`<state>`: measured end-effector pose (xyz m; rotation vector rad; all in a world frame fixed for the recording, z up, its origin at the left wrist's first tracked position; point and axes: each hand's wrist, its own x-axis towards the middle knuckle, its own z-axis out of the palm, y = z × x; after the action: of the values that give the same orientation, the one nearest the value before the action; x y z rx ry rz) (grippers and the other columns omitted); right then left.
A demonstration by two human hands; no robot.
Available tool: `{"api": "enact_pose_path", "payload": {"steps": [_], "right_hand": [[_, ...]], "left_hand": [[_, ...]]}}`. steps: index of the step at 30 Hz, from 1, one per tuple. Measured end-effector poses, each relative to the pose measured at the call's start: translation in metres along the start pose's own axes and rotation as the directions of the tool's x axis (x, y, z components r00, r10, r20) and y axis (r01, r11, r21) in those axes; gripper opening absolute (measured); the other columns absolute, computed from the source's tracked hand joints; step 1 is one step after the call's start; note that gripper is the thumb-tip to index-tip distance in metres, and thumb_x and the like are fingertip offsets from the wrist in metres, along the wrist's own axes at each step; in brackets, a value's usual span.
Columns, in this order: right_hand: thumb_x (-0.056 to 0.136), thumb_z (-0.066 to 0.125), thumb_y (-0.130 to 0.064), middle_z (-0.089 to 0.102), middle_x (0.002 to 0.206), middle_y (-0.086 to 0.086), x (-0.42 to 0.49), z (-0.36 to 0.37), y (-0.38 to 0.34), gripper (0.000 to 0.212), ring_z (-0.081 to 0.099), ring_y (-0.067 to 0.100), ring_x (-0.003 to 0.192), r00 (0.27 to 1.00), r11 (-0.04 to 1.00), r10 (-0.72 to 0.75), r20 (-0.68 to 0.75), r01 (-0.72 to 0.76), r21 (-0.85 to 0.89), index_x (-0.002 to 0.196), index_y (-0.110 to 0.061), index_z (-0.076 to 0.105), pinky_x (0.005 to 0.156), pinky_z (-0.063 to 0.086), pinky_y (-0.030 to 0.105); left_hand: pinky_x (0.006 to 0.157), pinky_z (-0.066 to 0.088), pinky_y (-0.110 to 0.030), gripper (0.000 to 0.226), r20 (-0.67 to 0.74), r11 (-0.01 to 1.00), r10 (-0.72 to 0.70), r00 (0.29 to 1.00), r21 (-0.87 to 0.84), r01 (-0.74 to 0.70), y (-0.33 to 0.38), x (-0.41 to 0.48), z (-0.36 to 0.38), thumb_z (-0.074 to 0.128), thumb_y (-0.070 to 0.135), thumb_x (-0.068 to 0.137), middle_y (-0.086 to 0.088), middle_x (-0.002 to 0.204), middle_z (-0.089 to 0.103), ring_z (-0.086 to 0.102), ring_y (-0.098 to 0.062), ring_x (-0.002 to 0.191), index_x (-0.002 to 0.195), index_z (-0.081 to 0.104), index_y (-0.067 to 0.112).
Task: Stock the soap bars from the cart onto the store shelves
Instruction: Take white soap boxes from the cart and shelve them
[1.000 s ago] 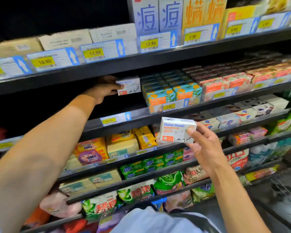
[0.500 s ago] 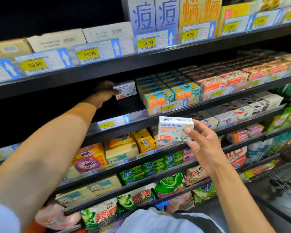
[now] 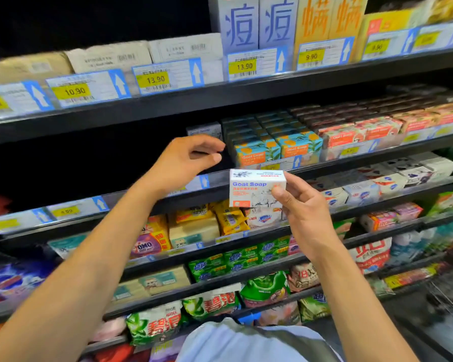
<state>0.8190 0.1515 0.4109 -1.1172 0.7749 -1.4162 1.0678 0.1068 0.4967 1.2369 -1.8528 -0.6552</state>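
Observation:
My right hand (image 3: 302, 209) holds a white Goat Soap box (image 3: 254, 187) upright in front of the second shelf's edge (image 3: 246, 177). My left hand (image 3: 186, 159) hovers just left of it and holds nothing, fingers curled and apart. Behind my left hand, a second white Goat Soap box (image 3: 204, 129) stands deep on that shelf, next to rows of teal and orange Goat Soap boxes (image 3: 275, 142). The shelf space left of the white box is dark and bare.
Red soap boxes (image 3: 364, 129) fill the shelf's right part. Tall boxes and price tags (image 3: 154, 79) line the top shelf. Lower shelves hold soap packs and detergent bags (image 3: 212, 223). A wire cart's corner (image 3: 445, 291) shows at the lower right.
My left hand let go of the white box deep on the shelf and drew back toward the shelf edge. My right hand lifted its box slightly toward the left hand.

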Motion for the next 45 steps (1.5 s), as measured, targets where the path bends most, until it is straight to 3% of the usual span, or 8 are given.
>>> {"api": "enact_pose_path", "payload": {"steps": [4, 10, 13, 16, 20, 28, 36, 45], "right_hand": [[0.08, 0.076, -0.029, 0.074, 0.121, 0.003, 0.005, 0.009, -0.005, 0.045, 0.067, 0.02, 0.118, 0.998, 0.999, -0.046, 0.031, 0.046, -0.028, 0.124, -0.021, 0.07, 0.093, 0.052, 0.03], [0.082, 0.076, -0.023, 0.074, 0.119, 0.002, 0.012, 0.017, -0.008, 0.047, 0.068, 0.018, 0.116, 0.988, 0.989, -0.13, 0.087, 0.135, -0.059, 0.128, -0.015, 0.066, 0.094, 0.054, 0.031], [0.087, 0.075, -0.026, 0.069, 0.127, -0.005, 0.019, 0.01, 0.002, 0.047, 0.063, 0.012, 0.123, 0.966, 0.93, -0.242, 0.096, 0.259, -0.262, 0.132, -0.021, 0.063, 0.103, 0.05, 0.028], [0.091, 0.069, -0.039, 0.062, 0.131, -0.007, 0.03, -0.006, 0.024, 0.048, 0.056, 0.009, 0.127, 0.887, 0.623, -0.426, 0.18, 0.432, -0.653, 0.134, -0.019, 0.063, 0.108, 0.046, 0.03], [0.093, 0.07, -0.034, 0.059, 0.131, 0.004, 0.043, -0.015, 0.05, 0.049, 0.053, 0.023, 0.125, 0.749, 0.239, -0.516, 0.416, 0.592, -0.77, 0.135, -0.009, 0.062, 0.107, 0.045, 0.037], [0.093, 0.074, -0.037, 0.06, 0.131, 0.009, 0.057, -0.019, 0.07, 0.05, 0.055, 0.031, 0.123, 0.652, -0.036, -0.524, 0.548, 0.625, -0.78, 0.134, -0.01, 0.064, 0.102, 0.048, 0.044], [0.094, 0.07, -0.042, 0.062, 0.128, 0.011, 0.064, -0.02, 0.08, 0.048, 0.056, 0.034, 0.121, 0.638, -0.109, -0.537, 0.552, 0.596, -0.796, 0.13, -0.011, 0.066, 0.103, 0.046, 0.043], [0.093, 0.072, -0.035, 0.057, 0.132, 0.01, 0.061, -0.022, 0.08, 0.049, 0.051, 0.031, 0.126, 0.66, -0.088, -0.514, 0.548, 0.595, -0.799, 0.135, -0.011, 0.062, 0.106, 0.045, 0.042]], "left_hand": [[0.086, 0.054, -0.019, 0.031, 0.132, 0.998, 0.016, 0.991, -0.055, -0.009, 0.029, -0.035, 0.013, 0.074, 0.025, 0.089, 0.011, 0.111, 0.074, 0.069, -0.004, 0.103, 0.12, 0.069, 0.022], [0.079, 0.059, -0.025, 0.031, 0.059, 0.985, -0.028, 0.998, -0.167, 0.038, 0.032, -0.027, 0.0, 0.08, 0.008, 0.081, 0.003, 0.103, 0.078, 0.073, -0.012, 0.098, 0.11, 0.073, 0.016], [0.078, 0.061, -0.03, 0.032, -0.008, 0.947, -0.09, 0.996, -0.311, 0.083, 0.022, -0.013, -0.017, 0.076, 0.0, 0.081, -0.005, 0.104, 0.078, 0.074, -0.019, 0.097, 0.11, 0.072, 0.011], [0.083, 0.061, -0.029, 0.031, -0.066, 0.916, -0.189, 0.98, -0.371, 0.151, 0.001, 0.007, -0.039, 0.071, 0.002, 0.087, -0.007, 0.113, 0.075, 0.072, -0.023, 0.106, 0.115, 0.07, 0.016], [0.086, 0.06, -0.028, 0.031, -0.103, 0.916, -0.256, 0.961, -0.345, 0.207, -0.032, 0.035, -0.055, 0.071, 0.003, 0.088, -0.001, 0.119, 0.071, 0.07, -0.021, 0.111, 0.112, 0.07, 0.022], [0.073, 0.061, -0.023, 0.03, -0.08, 0.937, -0.297, 0.952, -0.214, 0.275, -0.07, 0.076, -0.055, 0.075, -0.003, 0.084, -0.008, 0.104, 0.068, 0.069, -0.02, 0.098, 0.109, 0.066, 0.011], [0.073, 0.062, -0.025, 0.025, -0.104, 0.952, -0.276, 0.955, -0.166, 0.257, -0.091, 0.094, -0.046, 0.075, -0.002, 0.085, -0.007, 0.097, 0.062, 0.068, -0.016, 0.092, 0.102, 0.065, 0.013], [0.071, 0.06, -0.018, 0.032, -0.096, 0.956, -0.271, 0.958, -0.139, 0.257, -0.094, 0.102, -0.042, 0.068, -0.001, 0.091, -0.004, 0.097, 0.063, 0.066, -0.011, 0.088, 0.121, 0.059, 0.006]]}}
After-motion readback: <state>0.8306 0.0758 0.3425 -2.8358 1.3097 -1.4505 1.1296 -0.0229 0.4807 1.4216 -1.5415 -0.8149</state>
